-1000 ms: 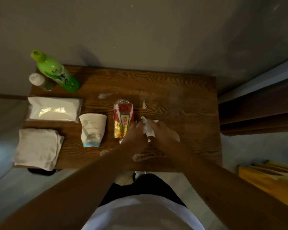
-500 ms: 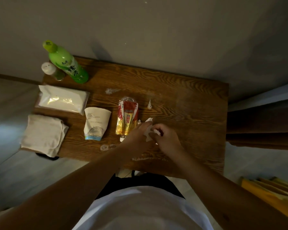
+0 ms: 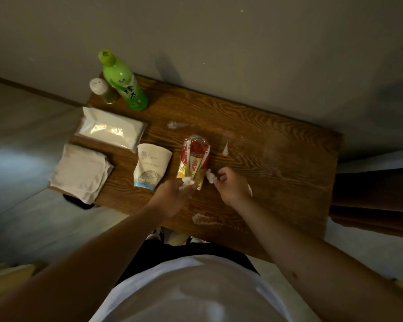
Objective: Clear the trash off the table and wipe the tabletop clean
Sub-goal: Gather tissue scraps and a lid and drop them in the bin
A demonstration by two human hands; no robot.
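On the wooden table (image 3: 277, 145) lie a crushed paper cup (image 3: 150, 167) and a flattened red-and-yellow plastic bottle (image 3: 194, 162) side by side. My left hand (image 3: 175, 194) holds a small white paper scrap (image 3: 187, 181) at the bottle's near end. My right hand (image 3: 232, 185) pinches another white paper scrap (image 3: 210, 175) just right of the bottle. White scraps and smears lie on the wood: one (image 3: 174, 124) behind the bottle, one (image 3: 225, 151) to its right, one smear (image 3: 205, 219) near the front edge.
A green drink bottle (image 3: 123, 86) and a small white-capped jar (image 3: 101, 90) stand at the back left corner. A tissue pack (image 3: 112, 129) and a folded beige cloth (image 3: 80, 173) lie at the left. The table backs onto a wall.
My hands were together on one white paper wad; they have moved apart, each now with a piece. The view has shifted, so the table sits further right in frame.
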